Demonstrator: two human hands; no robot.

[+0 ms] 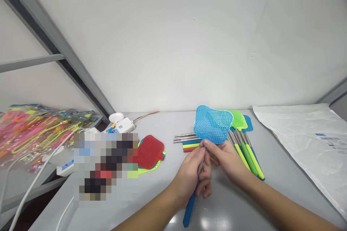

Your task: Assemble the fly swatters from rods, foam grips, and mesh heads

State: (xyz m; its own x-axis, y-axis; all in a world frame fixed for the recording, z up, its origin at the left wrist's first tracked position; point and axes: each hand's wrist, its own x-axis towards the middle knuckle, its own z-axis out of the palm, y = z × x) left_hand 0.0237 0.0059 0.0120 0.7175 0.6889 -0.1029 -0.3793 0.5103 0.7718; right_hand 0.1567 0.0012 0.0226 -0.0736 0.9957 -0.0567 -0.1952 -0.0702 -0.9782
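Between my hands is a blue fly swatter, its mesh head (213,124) upright and its blue handle (189,210) slanting down toward me. My left hand (193,175) is closed around the metal rod (201,166). My right hand (221,155) pinches the neck just under the mesh head; the joint is partly covered by fingers. Behind my left hand lie loose metal rods with blue, yellow and red handles (191,145). To the right of my right hand rest several swatters with green, yellow and blue handles (251,158). Left of my hands is a stack of loose heads, a red head (150,152) on top.
A white plastic bag (303,140) covers the table's right side. White power strips (123,126) and cables lie at the left, near a pixelated patch (108,166). Packaged colourful items (40,130) sit on a shelf farther left. A pale wall (189,43) stands behind.
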